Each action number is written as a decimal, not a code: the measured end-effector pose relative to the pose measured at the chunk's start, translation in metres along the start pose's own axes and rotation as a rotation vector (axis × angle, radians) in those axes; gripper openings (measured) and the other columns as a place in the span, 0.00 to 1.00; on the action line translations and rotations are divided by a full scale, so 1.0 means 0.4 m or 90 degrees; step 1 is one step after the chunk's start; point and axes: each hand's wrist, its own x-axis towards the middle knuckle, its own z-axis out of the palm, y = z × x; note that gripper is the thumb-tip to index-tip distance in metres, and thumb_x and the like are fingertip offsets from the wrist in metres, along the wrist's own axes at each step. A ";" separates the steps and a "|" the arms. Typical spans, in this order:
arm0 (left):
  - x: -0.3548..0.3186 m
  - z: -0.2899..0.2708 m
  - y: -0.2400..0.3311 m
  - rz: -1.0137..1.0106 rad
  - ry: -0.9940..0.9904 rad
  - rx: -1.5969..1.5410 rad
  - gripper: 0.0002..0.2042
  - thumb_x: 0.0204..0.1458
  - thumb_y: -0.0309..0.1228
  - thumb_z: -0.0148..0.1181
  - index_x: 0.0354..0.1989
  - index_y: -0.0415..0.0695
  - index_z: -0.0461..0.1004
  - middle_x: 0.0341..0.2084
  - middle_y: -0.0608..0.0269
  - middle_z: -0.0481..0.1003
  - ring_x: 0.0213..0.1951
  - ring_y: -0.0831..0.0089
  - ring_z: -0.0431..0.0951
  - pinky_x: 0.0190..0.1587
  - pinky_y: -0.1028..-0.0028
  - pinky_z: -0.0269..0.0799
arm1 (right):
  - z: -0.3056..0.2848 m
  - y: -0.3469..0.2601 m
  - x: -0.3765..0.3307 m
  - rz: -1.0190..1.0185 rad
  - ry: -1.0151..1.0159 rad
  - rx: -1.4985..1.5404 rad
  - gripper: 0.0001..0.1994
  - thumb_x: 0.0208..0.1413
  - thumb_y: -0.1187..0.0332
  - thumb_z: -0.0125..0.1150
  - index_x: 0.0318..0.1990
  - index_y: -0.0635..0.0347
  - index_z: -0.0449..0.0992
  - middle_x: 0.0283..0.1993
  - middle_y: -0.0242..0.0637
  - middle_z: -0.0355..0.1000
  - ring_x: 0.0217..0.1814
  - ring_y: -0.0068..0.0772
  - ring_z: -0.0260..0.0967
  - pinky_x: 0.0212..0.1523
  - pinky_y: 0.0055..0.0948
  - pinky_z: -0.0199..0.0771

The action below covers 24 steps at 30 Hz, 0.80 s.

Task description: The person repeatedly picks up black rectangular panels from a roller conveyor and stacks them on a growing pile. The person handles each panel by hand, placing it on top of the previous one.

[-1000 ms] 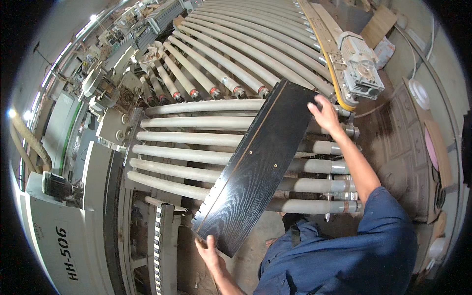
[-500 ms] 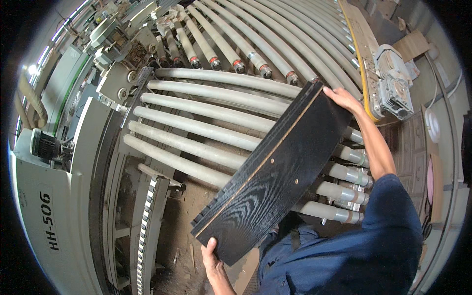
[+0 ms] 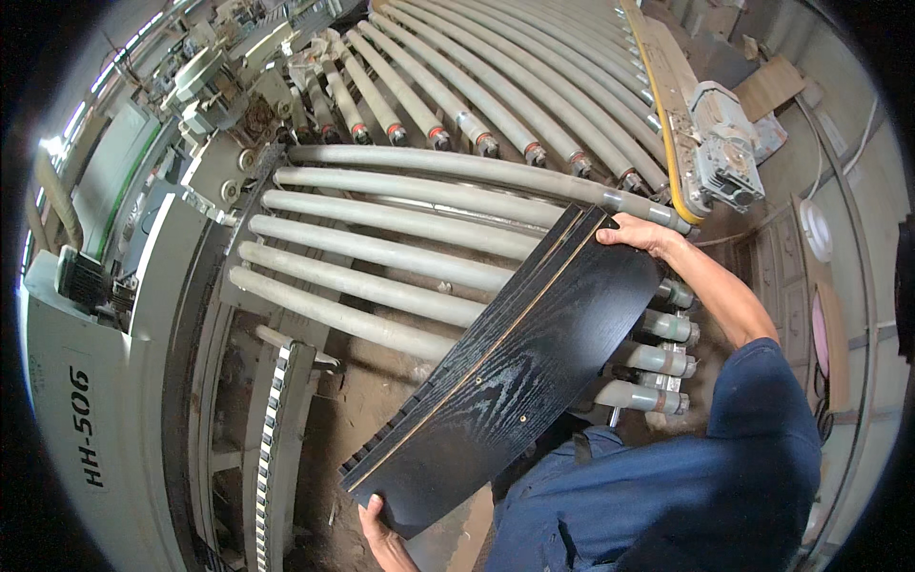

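Head view, clock directions taken from its centre: a long, rectangular black wood-grained board (image 3: 534,353), edged by a tan line, lies slantwise from 2 to 7 o'clock, other dark edges layered along its upper-left side. The left hand (image 3: 383,534), between 6 and 7, is closed on the lower end, thumb on the face, fingers hidden beneath; the right hand (image 3: 640,234), between 2 and 3, is clasped over the upper corner. The board blocks sight of the middle of several pale grey cylindrical rollers (image 3: 381,253) reaching in from 9 to 11; whether it touches them cannot be told. A fan of longer grey rollers (image 3: 515,86) spreads at 12, bordered towards 1 by a yellow strip (image 3: 662,105); a grey metal motor (image 3: 729,162) stands at 2. The navy garment (image 3: 686,458) fills 4 to 5, a black-and-white notched strip (image 3: 270,429) stands between 7 and 8, and a white machine cabinet (image 3: 86,353) occupies 8 to 9.
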 end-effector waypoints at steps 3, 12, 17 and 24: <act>0.025 0.071 0.084 0.088 -0.050 0.051 0.41 0.37 0.38 0.71 0.62 0.36 0.62 0.51 0.52 0.73 0.51 0.58 0.75 0.56 0.62 0.70 | -0.014 -0.053 -0.061 -0.057 0.058 0.169 0.38 0.45 0.49 0.74 0.58 0.67 0.69 0.54 0.41 0.72 0.52 0.30 0.71 0.55 0.31 0.72; 0.262 0.097 0.255 0.139 -0.121 0.416 0.34 0.33 0.14 0.62 0.57 0.39 0.67 0.49 0.57 0.74 0.48 0.64 0.75 0.47 0.67 0.74 | -0.224 0.134 -0.006 -0.327 0.043 0.435 0.40 0.37 0.72 0.78 0.62 0.65 0.66 0.56 0.38 0.74 0.56 0.33 0.71 0.60 0.34 0.70; 0.252 0.134 0.180 0.164 -0.113 0.279 0.26 0.37 0.14 0.62 0.50 0.43 0.73 0.44 0.63 0.76 0.43 0.68 0.76 0.46 0.68 0.74 | -0.175 0.251 0.079 -0.276 0.121 0.508 0.43 0.39 0.71 0.77 0.66 0.55 0.62 0.53 0.28 0.70 0.46 0.27 0.67 0.45 0.28 0.68; 0.228 0.126 0.200 0.229 -0.172 0.201 0.47 0.31 0.26 0.77 0.66 0.43 0.60 0.56 0.60 0.68 0.55 0.65 0.70 0.58 0.64 0.66 | -0.276 0.453 0.118 -0.325 0.198 0.516 0.20 0.41 0.55 0.78 0.33 0.49 0.71 0.28 0.19 0.62 0.29 0.16 0.61 0.27 0.20 0.63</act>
